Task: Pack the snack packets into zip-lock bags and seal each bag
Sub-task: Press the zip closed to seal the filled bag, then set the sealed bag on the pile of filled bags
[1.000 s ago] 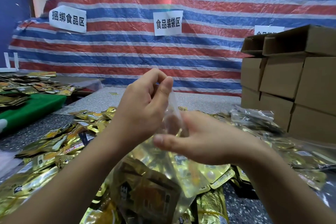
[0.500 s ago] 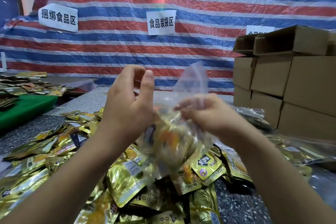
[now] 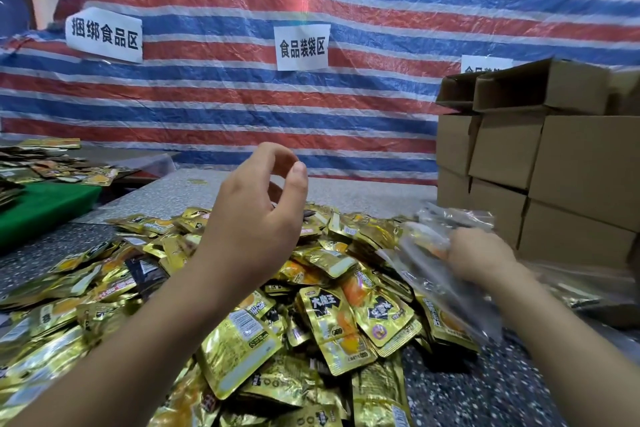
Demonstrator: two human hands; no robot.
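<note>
**Filled bag carried off to the side, next bag due**

The right hand [image 3: 485, 260] had its grip closed round a clear zip-lock bag [image 3: 440, 274], fingers curled over its upper part; the bag hung slantwise below and inward of that grip, blurred, with orange and gold packets showing through the film. Whether its zip was fully pressed shut could not be told. The step looked like setting a packed bag aside, towards the other clear bags [image 3: 457, 215] lying just beyond the grip, in front of the stacked cardboard boxes [image 3: 554, 184].

The left hand [image 3: 256, 215] hovered well apart, above the heap, holding nothing, thumb and forefinger curved towards each other with a narrow gap between.

Below both hands the gold snack packets [image 3: 332, 329] lay in a loose, overlapping pile on the speckled worktop [image 3: 485, 388], glossy and slippery-looking, some face up, some showing labels.

The next move probably called for releasing the bag on the side pile, then taking an empty bag and gathering packets from the heap.
</note>
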